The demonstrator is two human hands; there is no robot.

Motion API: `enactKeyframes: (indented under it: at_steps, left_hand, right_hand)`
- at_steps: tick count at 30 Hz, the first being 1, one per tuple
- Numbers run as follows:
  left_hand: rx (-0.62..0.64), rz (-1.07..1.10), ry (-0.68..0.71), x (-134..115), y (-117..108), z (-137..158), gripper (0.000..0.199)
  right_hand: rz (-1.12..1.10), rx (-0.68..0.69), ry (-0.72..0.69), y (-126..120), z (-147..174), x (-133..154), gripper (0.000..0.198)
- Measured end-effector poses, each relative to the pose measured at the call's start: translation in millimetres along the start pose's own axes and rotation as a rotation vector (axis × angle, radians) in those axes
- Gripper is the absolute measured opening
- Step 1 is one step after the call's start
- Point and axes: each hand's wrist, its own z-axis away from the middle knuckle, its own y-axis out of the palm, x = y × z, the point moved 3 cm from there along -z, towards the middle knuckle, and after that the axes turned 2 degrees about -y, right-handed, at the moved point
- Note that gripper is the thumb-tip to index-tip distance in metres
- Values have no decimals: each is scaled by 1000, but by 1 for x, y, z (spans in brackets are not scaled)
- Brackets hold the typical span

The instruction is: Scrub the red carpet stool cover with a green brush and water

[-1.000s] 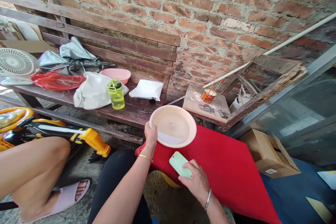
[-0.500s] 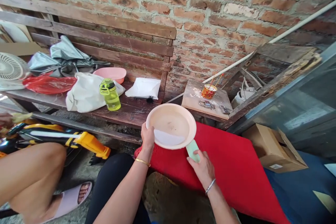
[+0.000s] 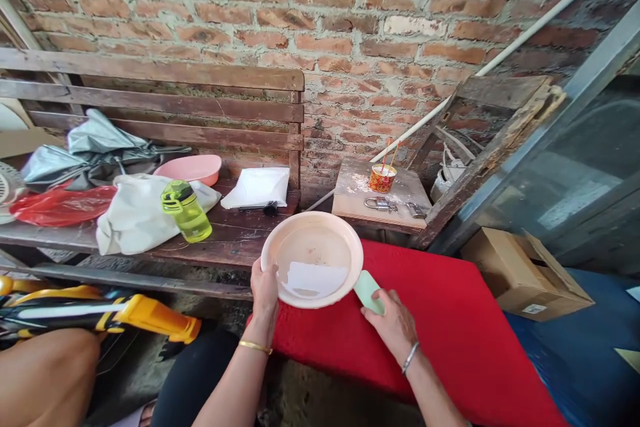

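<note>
A pale peach basin (image 3: 269, 240) with shallow water in it is tilted slightly above a red-covered surface. The water has small dark specks and a bright white reflection. My left hand (image 3: 265, 287) grips the basin's left rim, thumb over the edge. My right hand (image 3: 393, 320) is closed on a flat, rounded mint-green piece (image 3: 367, 290) at the basin's lower right rim. Whether that piece is joined to the basin or only lies against it, I cannot tell. Its lower end is hidden by my fingers.
The red cloth (image 3: 440, 340) lies beneath. On a wooden bench (image 3: 235, 233) are a green bottle (image 3: 193, 217), a white bag (image 3: 135, 213), a pink basin (image 3: 193, 169) and a white packet (image 3: 257, 188). A small table (image 3: 345, 200) holds a patterned cup (image 3: 383, 178) and padlocks. A cardboard box (image 3: 520, 277) stands right. Someone's bare leg (image 3: 50, 373) is at left.
The view has shifted a little, so the basin and my left hand appear lower and further left. Both hands keep their hold. The white reflection on the water has changed shape.
</note>
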Motion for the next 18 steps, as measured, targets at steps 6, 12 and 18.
enactKeyframes:
  at_steps: [6, 12, 18]
  left_hand:
    - [17, 19, 17, -1, -1, 2, 37]
    - [25, 11, 9, 0, -2, 4, 35]
    - [12, 9, 7, 0, -2, 4, 36]
  right_hand:
    - [18, -78, 199, -22, -39, -21, 34]
    - [-63, -21, 74, 1, -92, 29, 31]
    - [0, 12, 103, -10, -121, -16, 35]
